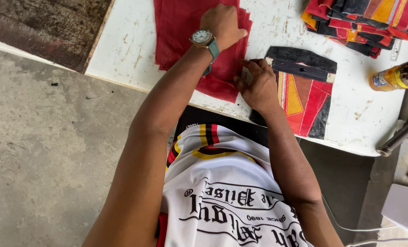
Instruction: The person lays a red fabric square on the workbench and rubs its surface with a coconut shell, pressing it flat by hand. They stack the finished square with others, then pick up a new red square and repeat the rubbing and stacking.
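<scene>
Red fabric stack (185,36) runs away lengthwise; left hand (222,25) presses flat, right hand (259,84) pinches its edge.

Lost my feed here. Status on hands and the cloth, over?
Left hand flat on red cloth stack. Right hand pinching the stack's near edge. Patchwork piece lies beside it, apart. Nothing in the way.

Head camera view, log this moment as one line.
left hand: flat on red fabric stack | right hand: at stack edge | patchwork panel: beside, on white table
</scene>
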Demonstrator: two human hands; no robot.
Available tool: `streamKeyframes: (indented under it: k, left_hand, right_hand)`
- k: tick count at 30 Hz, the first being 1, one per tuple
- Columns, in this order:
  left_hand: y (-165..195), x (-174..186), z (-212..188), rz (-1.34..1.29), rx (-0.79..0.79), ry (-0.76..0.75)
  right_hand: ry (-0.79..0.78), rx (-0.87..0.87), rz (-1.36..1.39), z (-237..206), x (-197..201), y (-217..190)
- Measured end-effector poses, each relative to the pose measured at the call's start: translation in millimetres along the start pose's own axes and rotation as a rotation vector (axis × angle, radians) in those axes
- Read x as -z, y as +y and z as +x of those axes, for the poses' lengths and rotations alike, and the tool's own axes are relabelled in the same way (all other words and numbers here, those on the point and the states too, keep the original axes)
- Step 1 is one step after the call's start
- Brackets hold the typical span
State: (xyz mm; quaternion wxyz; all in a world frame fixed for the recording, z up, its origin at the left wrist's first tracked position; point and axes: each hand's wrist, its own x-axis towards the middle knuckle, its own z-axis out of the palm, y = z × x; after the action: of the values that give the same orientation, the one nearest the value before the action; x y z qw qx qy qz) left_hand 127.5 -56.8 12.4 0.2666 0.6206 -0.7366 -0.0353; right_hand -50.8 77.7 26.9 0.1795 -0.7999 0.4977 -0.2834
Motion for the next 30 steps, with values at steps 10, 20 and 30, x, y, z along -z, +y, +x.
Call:
streamKeyframes:
  k: [10,20,30]
  left_hand:
    - [-34,11,-22,-0.341,0.030,-0.237]
    - [-42,23,-39,-0.779,0.024,-0.178]
    - [-41,12,-50,-0.885,0.028,-0.175]
  right_hand:
    - [-0.113,-0.030,-0.094,-9,6,-14]
    - [0.042,-0.106,0.422,85,-15,23]
    - [-0.031,-0.320,0.712,104,-35,44]
